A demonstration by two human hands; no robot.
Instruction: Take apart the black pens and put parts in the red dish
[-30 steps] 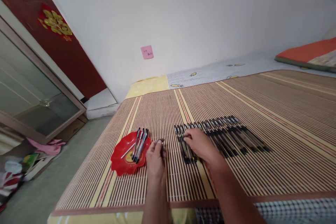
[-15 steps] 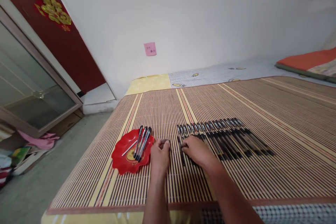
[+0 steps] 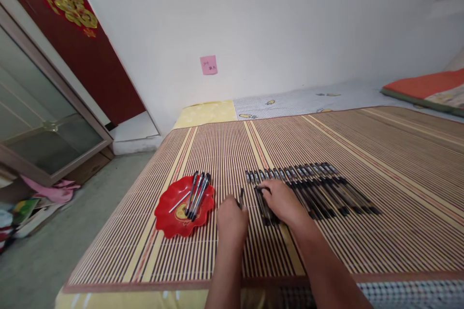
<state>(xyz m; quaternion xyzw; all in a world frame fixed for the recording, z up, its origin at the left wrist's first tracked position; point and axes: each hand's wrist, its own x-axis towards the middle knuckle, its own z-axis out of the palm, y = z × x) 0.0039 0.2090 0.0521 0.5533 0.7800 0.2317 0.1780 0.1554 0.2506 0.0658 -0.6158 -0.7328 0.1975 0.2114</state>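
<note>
My left hand (image 3: 232,219) is closed around a black pen (image 3: 241,197), whose tip sticks up past my fingers. My right hand (image 3: 282,201) rests flat on the left end of a long row of black pens (image 3: 319,188) laid side by side on the striped bamboo mat (image 3: 380,154). To the left of my left hand sits a red scalloped plate (image 3: 170,215) holding several pens (image 3: 196,193) and a thin white refill (image 3: 177,204).
The mat covers a bed against a white wall with a pink sticky note (image 3: 209,64). An orange cushion (image 3: 424,84) lies at the far right. A glass-door cabinet (image 3: 39,120) and floor clutter (image 3: 32,203) are at the left.
My left hand has moved right, toward the row, and now holds a pen upright. My right hand shifted slightly right and back onto the row's left end.
</note>
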